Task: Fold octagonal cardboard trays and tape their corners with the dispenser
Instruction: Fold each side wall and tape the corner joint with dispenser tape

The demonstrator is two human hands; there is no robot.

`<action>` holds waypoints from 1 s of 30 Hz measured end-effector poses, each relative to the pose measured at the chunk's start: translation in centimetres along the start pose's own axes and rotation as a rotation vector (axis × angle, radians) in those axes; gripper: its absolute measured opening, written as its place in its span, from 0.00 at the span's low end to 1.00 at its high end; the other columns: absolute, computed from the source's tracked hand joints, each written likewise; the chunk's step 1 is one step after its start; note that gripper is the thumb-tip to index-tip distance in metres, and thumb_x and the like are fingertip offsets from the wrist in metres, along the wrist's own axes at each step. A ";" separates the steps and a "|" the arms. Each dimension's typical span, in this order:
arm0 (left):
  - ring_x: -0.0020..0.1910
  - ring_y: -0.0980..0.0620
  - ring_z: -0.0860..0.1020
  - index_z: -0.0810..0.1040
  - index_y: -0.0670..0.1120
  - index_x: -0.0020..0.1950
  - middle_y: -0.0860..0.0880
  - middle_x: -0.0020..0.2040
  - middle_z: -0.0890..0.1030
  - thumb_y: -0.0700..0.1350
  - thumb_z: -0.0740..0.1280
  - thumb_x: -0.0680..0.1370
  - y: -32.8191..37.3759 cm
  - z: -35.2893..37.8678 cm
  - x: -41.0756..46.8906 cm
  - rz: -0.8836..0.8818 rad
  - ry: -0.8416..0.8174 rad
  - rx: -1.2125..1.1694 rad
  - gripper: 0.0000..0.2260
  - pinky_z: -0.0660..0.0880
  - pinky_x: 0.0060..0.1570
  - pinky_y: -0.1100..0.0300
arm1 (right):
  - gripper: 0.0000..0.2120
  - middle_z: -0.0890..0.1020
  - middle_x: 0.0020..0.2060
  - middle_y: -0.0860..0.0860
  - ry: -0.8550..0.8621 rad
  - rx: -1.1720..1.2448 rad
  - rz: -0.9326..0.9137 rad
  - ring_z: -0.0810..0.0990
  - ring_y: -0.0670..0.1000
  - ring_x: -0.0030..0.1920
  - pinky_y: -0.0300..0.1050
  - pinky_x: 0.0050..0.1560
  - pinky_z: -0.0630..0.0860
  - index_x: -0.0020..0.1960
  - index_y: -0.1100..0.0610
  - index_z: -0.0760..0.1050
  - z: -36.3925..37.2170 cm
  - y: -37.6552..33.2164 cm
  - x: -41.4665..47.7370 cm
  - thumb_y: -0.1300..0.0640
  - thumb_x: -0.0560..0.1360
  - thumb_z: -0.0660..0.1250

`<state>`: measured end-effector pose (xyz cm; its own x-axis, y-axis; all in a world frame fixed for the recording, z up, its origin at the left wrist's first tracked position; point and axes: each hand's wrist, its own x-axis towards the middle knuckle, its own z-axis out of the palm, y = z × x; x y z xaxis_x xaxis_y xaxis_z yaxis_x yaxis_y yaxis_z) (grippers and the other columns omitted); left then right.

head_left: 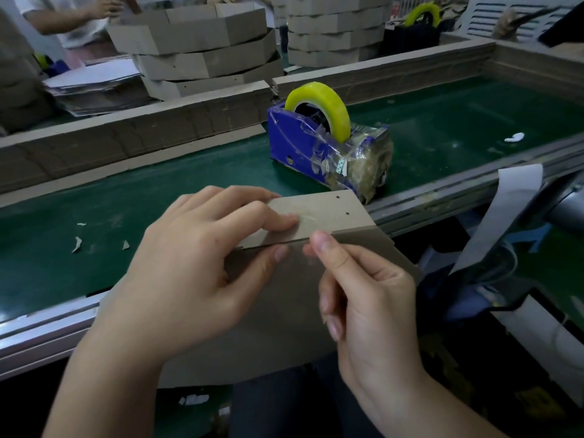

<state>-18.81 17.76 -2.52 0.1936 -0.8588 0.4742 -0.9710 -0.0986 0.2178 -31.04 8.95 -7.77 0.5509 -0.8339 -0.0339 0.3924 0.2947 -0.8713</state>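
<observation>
Workshop bench, seen from above: a person's left hand (196, 257) grasps a grey cardboard tray (325, 210) at centre frame. Its fingers are laid over an upright flap, and its thumb is pressed on the panel below the seam. The right hand (363, 298), at 5 o'clock, pinches the same seam with one fingertip on the edge and its other fingers curled into the palm. The tray's lower panel hangs over the person's lap, off the near edge of the bench.

The work surface is a dark green belt (126, 197), scuffed and dotted with small paper scraps (76, 244) at 9 o'clock. It is edged along its near side by a metal rail (47, 330). A blue tape dispenser (297, 140) stands on the belt at 12 o'clock, just beyond the tray. It carries a yellow-tinted tape roll (325, 99), and its nose is wadded with old tape. A low cardboard wall (126, 137) runs along the belt's far side.

Beyond the wall, two stacks of folded trays (202, 58) rise at 11 and 12 o'clock, beside a pile of flat sheets (94, 86) at 10 o'clock. A second person (63, 17) is partly visible at 11 o'clock. A second yellow roll (422, 12) sits at 1 o'clock.
</observation>
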 end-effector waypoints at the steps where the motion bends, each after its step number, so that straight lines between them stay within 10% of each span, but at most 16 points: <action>1: 0.54 0.47 0.79 0.82 0.49 0.52 0.52 0.58 0.80 0.53 0.62 0.76 0.0 0.0 0.0 -0.001 -0.001 -0.002 0.13 0.74 0.50 0.46 | 0.14 0.68 0.17 0.51 0.019 0.011 0.013 0.60 0.45 0.16 0.30 0.18 0.56 0.32 0.57 0.83 0.2 0.0 0.0 0.46 0.58 0.76; 20: 0.54 0.47 0.76 0.78 0.59 0.65 0.52 0.58 0.78 0.58 0.57 0.78 -0.3 -1.3 -0.2 -0.038 -0.144 0.032 0.18 0.74 0.50 0.46 | 0.09 0.73 0.20 0.52 -0.179 -0.077 0.145 0.65 0.46 0.18 0.33 0.20 0.61 0.37 0.56 0.84 -0.8 0.4 -0.1 0.50 0.65 0.73; 30: 0.42 0.48 0.81 0.83 0.53 0.44 0.54 0.46 0.82 0.61 0.62 0.76 1.6 1.0 0.8 -0.144 0.111 0.158 0.15 0.68 0.38 0.59 | 0.12 0.71 0.19 0.50 -0.252 -0.113 0.247 0.65 0.46 0.19 0.34 0.21 0.61 0.32 0.52 0.83 -0.9 0.1 0.2 0.43 0.60 0.72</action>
<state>-20.36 16.45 -2.62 0.3377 -0.7703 0.5409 -0.9403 -0.3015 0.1578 -31.56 8.39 -8.28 0.7886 -0.5987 -0.1403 0.1489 0.4073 -0.9011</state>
